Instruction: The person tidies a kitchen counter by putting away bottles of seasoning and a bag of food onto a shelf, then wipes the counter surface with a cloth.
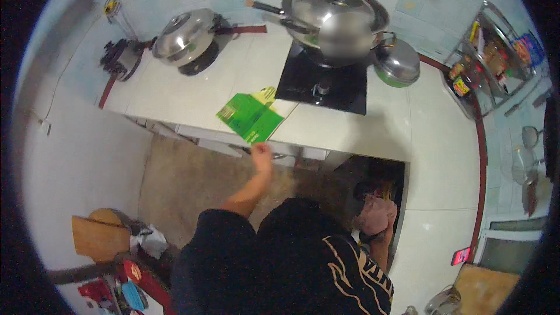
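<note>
My left hand [261,155] reaches to the front edge of the white tiled counter, its fingers closed at the lower corner of a flattened green and yellow package [251,116]. The package bears writing and its near corner sticks out past the counter edge. Down at my right side, beside the dark opening under the counter, my right hand [390,218] holds a bunched pinkish cloth [372,218]. The cloth hides most of that hand's fingers.
A lidded wok [295,0] stands on a black cooktop [323,92]. Beside it is a lidded pot [397,63]. A lidded pan [186,37] stands back left, a condiment rack [492,52] at right. A phone [460,256] lies near the counter's right edge.
</note>
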Motion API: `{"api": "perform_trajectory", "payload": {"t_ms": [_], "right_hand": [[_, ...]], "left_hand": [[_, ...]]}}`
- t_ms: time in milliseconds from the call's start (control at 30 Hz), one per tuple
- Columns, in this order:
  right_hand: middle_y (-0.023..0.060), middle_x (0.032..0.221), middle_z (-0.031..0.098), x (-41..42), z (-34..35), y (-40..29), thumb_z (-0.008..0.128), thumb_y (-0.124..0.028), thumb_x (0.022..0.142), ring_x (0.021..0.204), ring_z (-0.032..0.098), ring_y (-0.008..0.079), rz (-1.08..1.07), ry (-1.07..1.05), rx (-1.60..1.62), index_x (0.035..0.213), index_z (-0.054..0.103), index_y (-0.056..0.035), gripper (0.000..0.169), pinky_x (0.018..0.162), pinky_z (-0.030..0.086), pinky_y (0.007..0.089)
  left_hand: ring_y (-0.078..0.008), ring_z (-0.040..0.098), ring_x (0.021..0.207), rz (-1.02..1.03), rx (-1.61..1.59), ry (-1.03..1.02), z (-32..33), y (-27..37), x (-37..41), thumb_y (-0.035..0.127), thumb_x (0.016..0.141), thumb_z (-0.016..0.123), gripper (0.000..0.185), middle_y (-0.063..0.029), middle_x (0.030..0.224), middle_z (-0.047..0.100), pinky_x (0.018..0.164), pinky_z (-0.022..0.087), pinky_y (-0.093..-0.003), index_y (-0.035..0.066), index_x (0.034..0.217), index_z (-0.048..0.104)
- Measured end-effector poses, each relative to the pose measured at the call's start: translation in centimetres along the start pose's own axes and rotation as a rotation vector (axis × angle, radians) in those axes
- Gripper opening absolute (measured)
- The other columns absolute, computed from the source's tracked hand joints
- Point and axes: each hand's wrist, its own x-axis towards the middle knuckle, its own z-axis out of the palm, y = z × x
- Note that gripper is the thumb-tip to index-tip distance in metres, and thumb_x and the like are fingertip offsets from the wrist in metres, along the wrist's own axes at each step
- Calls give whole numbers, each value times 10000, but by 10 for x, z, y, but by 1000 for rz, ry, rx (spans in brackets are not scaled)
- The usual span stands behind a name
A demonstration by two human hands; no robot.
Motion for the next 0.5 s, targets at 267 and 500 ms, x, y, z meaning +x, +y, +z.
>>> {"api": "perform_trajectory", "payload": {"t_ms": [267,500], "right_hand": [[152,1241,445,-11,-4,-28,547,-404,824,1123,447,280,98,127,-7,1279,382,-52,599,925,398,400],[147,1251,440,-25,-46,-59,589,-396,801,1129,444,292,39,173,82,1282,384,-65,619,927,398,411]], "left_hand": [[-217,519,561,-551,-630,2,-87,-88,129,85,779,600,218,-107,750,582,466,442,-318,-61,938,571],[-219,562,692,493,912,-319,-84,-13,76,73,747,544,129,-116,828,595,547,430,-348,2,851,573]]}}
